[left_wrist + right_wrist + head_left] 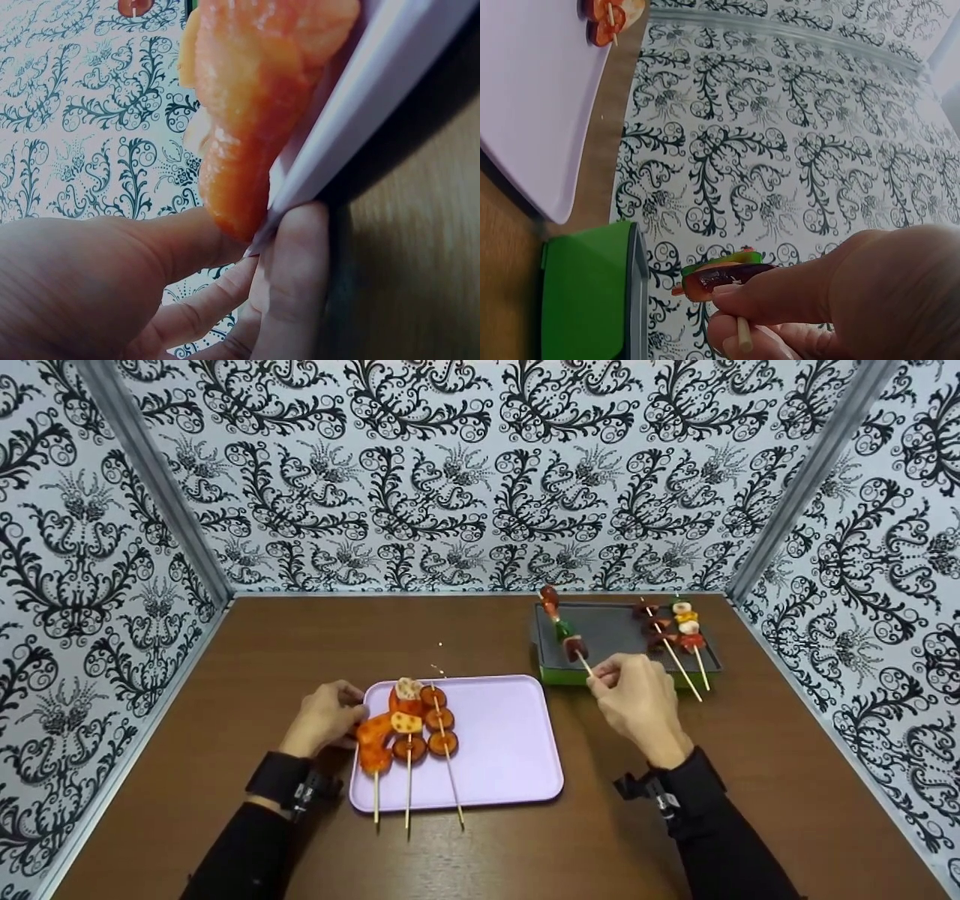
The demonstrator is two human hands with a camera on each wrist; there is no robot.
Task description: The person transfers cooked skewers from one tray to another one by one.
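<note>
My right hand (pixel 637 697) pinches the stick of a skewer (pixel 574 649) strung with dark red and green pieces, held over the left part of the grill (pixel 607 630). In the right wrist view, thumb and fingers close on that stick. My left hand (pixel 324 720) grips the left edge of the lilac tray (pixel 502 735), thumb above and fingers below, as the left wrist view shows. On the tray's left half lie an orange drumstick-shaped skewer (pixel 375 746), a mixed skewer (pixel 406 723) and a skewer of round brown slices (pixel 441 720), their sticks overhanging the front rim.
Two more skewers lie on the grill's right side: one with dark brown pieces (pixel 657 628), one with white, yellow and red pieces (pixel 688 628). The grill has a green body (pixel 585 292). Patterned walls (pixel 465 472) enclose the brown table (pixel 262 645) at the back and sides.
</note>
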